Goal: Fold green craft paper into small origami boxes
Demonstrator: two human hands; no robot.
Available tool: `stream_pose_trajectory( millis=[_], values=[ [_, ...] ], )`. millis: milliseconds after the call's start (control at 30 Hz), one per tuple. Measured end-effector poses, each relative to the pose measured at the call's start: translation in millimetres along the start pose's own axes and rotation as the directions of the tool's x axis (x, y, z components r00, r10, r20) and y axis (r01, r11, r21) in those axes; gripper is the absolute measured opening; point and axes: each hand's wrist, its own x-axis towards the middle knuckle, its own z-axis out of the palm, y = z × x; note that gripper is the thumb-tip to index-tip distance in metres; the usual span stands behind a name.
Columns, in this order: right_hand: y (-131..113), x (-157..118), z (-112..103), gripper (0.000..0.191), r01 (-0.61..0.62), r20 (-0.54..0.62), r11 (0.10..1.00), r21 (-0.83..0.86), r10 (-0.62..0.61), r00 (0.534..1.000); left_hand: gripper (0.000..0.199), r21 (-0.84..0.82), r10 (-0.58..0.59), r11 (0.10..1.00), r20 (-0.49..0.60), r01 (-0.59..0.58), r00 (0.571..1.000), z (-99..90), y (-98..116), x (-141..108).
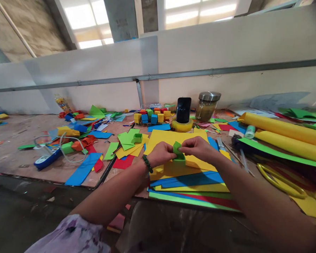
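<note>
A small green paper piece (177, 148) is pinched between my two hands, above the stack of coloured sheets. My left hand (162, 154), with a dark beaded bracelet at the wrist, grips its left side. On its right side the fingertips of my right hand (197, 146) are closed. Just below the fingers a green folded paper box (179, 162) stands on the yellow sheet (158, 138); whether it is joined to the piece is hard to tell. A second, open green box (137, 138) sits on green and yellow scraps to the left.
Small coloured boxes (154, 118) stand behind the stack, beside a phone (183, 110) propped on a yellow tape roll (182, 125) and a glass jar (207, 106). Yellow rolls (281, 128) and yellow-handled scissors (281, 182) lie right; a power strip (47, 159) lies left.
</note>
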Motion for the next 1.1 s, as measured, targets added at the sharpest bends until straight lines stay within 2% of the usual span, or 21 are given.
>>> stream_pose_trajectory(
  millis=[100,200,300,433,500,567,633,700,867,1100],
  values=[
    [-3,-2,2,0.035,0.093,-0.053,0.994,-0.064,-0.096,0.994,0.018,0.013,0.006,1.0,0.008,-0.006,1.0,-1.2,-2,0],
    [-6,-4,3,0.025,0.146,0.013,0.983,-0.107,-0.145,0.989,0.019,0.017,0.005,1.0,0.021,-0.005,1.0,-2.8,-3,0],
    [-6,-5,4,0.014,0.12,0.069,0.977,-0.177,-0.109,0.992,0.021,0.004,0.011,1.0,0.035,-0.011,0.999,-4.2,-3,1],
    [-5,-4,5,0.011,0.083,-0.057,0.984,-0.157,-0.093,0.994,0.023,-0.007,0.008,1.0,-0.005,-0.008,1.0,-6.4,2,1],
    [-7,-4,4,0.013,0.092,-0.077,0.99,-0.11,-0.101,0.992,0.023,-0.013,0.017,1.0,-0.027,-0.018,0.999,-6.8,4,0],
    [-9,-4,1,0.019,0.065,-0.047,0.998,-0.011,-0.066,0.997,0.024,-0.006,0.033,0.999,-0.046,-0.033,0.998,-6.1,6,-1],
    [-9,-3,-3,0.029,-0.03,-0.024,0.993,0.112,0.033,0.999,0.026,0.04,0.051,0.998,-0.066,-0.048,0.997,-4.0,6,-2],
    [-8,-3,-6,0.035,-0.11,-0.001,0.98,0.163,0.112,0.994,0.027,0.126,0.065,0.991,-0.091,-0.054,0.994,-1.0,6,-3],
    [-3,-1,-6,0.029,-0.077,0.079,0.994,0.071,0.072,0.994,0.032,0.284,0.104,0.957,-0.128,-0.064,0.986,5.3,6,-4],
    [1,1,-2,0.029,-0.069,0.099,0.998,0.013,0.067,0.993,0.032,0.296,0.052,0.955,-0.123,-0.013,0.991,5.6,5,-3]
  ],
)
